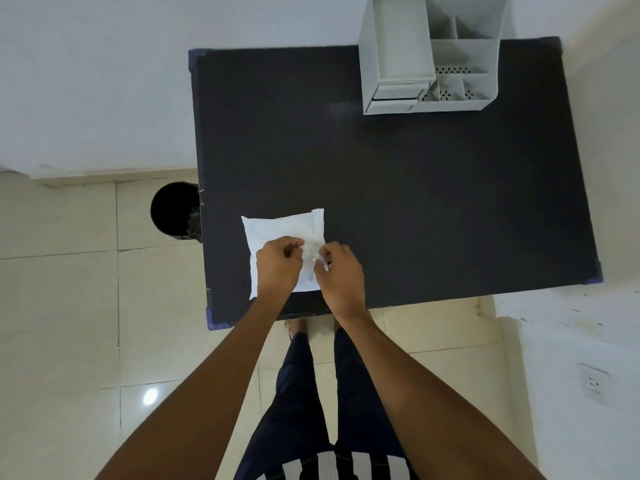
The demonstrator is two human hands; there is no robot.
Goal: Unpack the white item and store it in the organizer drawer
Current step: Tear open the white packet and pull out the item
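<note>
Near the front left corner of the black rectangular table (415, 188), I see the flat white plastic-wrapped packet (277, 228) lying under both hands. My left hand (278, 265) is curled, fingertips pinching the wrapper's top; my right hand (341, 271) pinches the clear film just beside it. Both forearms reach forward, wrists bent down. The white plastic desk organizer with drawer (429, 57) stands well apart at the far edge.
</note>
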